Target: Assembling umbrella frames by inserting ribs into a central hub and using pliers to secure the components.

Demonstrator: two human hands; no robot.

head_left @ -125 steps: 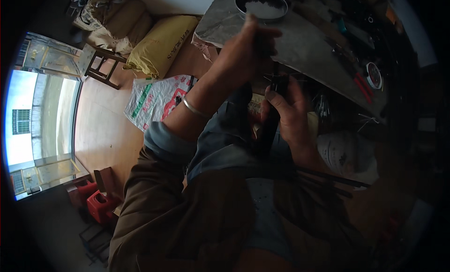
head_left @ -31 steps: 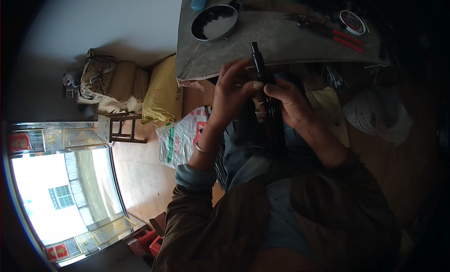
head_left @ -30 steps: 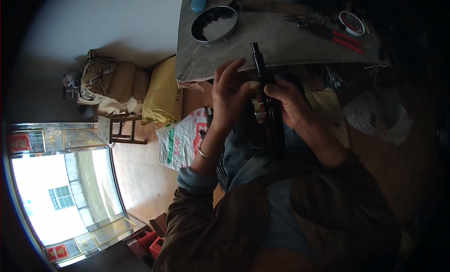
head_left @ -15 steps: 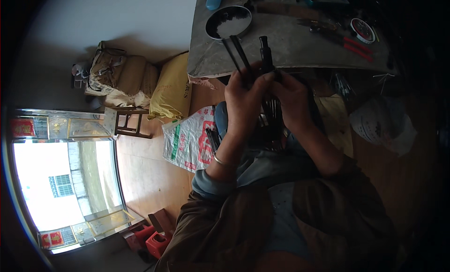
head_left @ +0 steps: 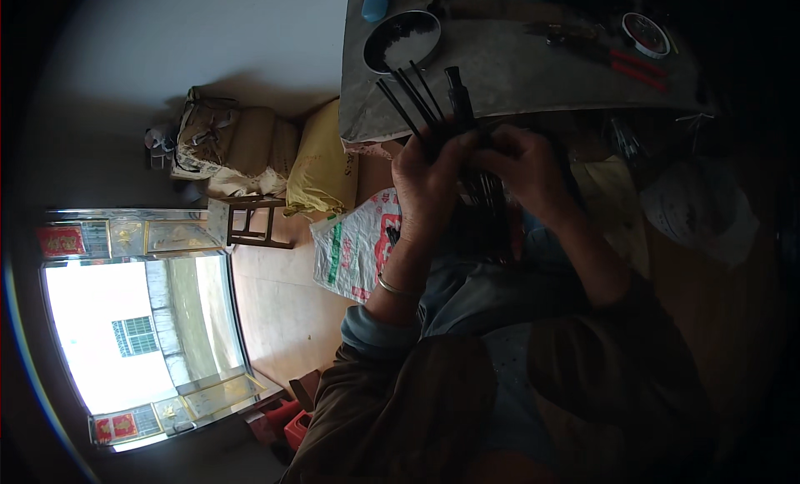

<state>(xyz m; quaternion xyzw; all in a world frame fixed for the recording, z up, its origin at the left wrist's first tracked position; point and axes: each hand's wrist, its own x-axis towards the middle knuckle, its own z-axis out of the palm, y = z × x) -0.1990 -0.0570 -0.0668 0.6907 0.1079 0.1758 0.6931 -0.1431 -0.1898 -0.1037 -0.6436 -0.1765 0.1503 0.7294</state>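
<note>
In front of my body, just off the near edge of the table, both hands are closed and almost touching. My left hand [head_left: 427, 184] grips several thin black rods [head_left: 410, 99], like umbrella ribs, whose ends fan out above its fingers. Between the hands a thicker, stepped black tube [head_left: 457, 94] sticks up. My right hand [head_left: 530, 169] pinches at the base of this tube, its fingertips meeting the left thumb; the exact spot is too dark to make out. More dark rods [head_left: 488, 194] hang below the hands toward my lap.
On the grey table [head_left: 500, 75] stand a round bowl [head_left: 403, 44] with small black pieces, red-handled pliers [head_left: 637, 69] and a round tin [head_left: 646, 35]. Left of me lie a printed white sack [head_left: 358, 246], a yellow sack [head_left: 321, 163] and a wooden stool [head_left: 260, 221]. A plastic bag [head_left: 700, 209] is at right.
The rods above my left hand have spread wider, and more of their ends show. The tube leans a little more to the left. The whole view has shifted slightly.
</note>
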